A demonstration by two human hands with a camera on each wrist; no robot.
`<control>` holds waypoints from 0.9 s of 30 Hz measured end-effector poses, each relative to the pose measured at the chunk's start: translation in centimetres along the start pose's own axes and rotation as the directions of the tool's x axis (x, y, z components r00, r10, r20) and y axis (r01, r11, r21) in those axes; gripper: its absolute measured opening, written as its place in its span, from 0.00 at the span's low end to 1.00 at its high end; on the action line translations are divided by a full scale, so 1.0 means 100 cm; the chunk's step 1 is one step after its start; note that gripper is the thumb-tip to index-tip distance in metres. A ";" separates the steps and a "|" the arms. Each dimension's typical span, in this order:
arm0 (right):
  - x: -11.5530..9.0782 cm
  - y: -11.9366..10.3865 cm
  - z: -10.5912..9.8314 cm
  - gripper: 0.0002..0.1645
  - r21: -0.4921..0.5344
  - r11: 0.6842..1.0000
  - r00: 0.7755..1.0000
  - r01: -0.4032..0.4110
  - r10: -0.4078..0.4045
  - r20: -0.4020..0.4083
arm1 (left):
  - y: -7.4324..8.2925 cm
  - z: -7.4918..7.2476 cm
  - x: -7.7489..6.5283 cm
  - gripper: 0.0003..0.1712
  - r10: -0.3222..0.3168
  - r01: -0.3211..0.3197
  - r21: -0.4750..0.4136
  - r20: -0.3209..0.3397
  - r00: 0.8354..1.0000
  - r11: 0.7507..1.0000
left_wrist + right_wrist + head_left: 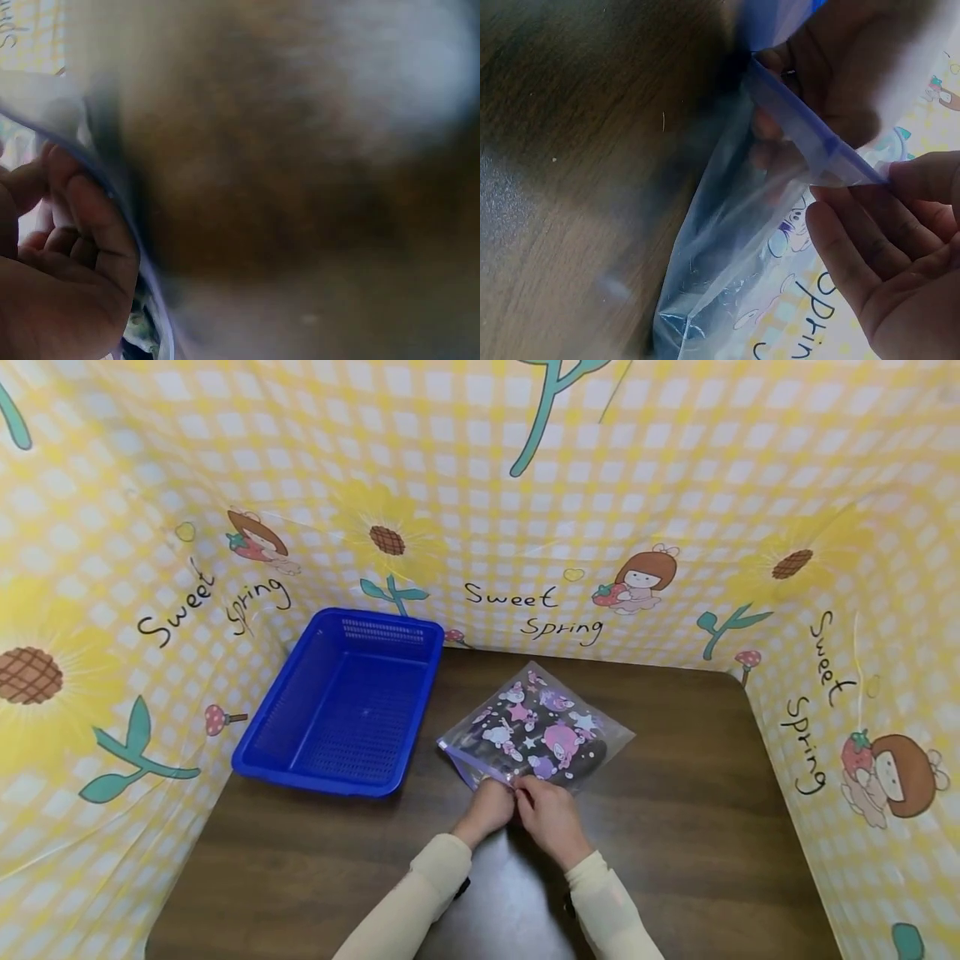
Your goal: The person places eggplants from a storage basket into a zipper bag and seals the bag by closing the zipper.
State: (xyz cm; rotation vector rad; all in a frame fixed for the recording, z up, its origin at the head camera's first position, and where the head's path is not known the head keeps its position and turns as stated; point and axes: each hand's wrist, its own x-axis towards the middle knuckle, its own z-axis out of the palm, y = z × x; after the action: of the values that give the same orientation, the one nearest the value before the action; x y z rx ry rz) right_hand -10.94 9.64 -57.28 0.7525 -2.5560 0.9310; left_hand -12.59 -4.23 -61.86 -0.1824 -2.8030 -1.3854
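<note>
A clear zip bag printed with pink and purple cartoon figures and stars lies on the table, its purple zip edge toward me. My left hand grips that edge near its middle. In the right wrist view, fingers of the left hand show through the plastic under the purple strip. Thumb and fingers of my right hand pinch the strip's right end. A dark shape shows through the bag; I cannot tell what it is. The left wrist view is mostly blurred, with curled fingers at its left.
A blue plastic basket with perforated sides stands left of the bag on the brown wooden table. Yellow checked cloth printed with flowers and figures walls in the table at the back and both sides.
</note>
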 end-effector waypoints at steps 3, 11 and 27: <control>0.002 -0.003 0.001 0.05 0.014 1.000 0.999 0.002 -0.003 0.035 | -0.004 -0.005 -0.006 0.09 -0.041 0.041 -0.041 0.002 0.999 0.998; -0.008 -0.002 0.000 0.05 0.014 1.000 0.987 -0.010 0.008 0.163 | -0.020 -0.042 -0.031 0.17 -0.091 0.090 -0.100 -0.001 0.996 0.991; -0.052 0.002 0.003 0.06 -0.059 0.983 0.949 -0.174 0.183 0.255 | -0.057 -0.076 -0.047 0.10 -0.395 0.370 -0.285 -0.036 0.918 0.885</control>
State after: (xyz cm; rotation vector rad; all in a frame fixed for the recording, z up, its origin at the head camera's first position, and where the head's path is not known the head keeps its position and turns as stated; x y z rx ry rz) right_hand -6.84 11.47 -59.93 0.6810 -2.9031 0.8885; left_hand -8.88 -14.17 -61.98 0.4538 -2.6539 -1.8015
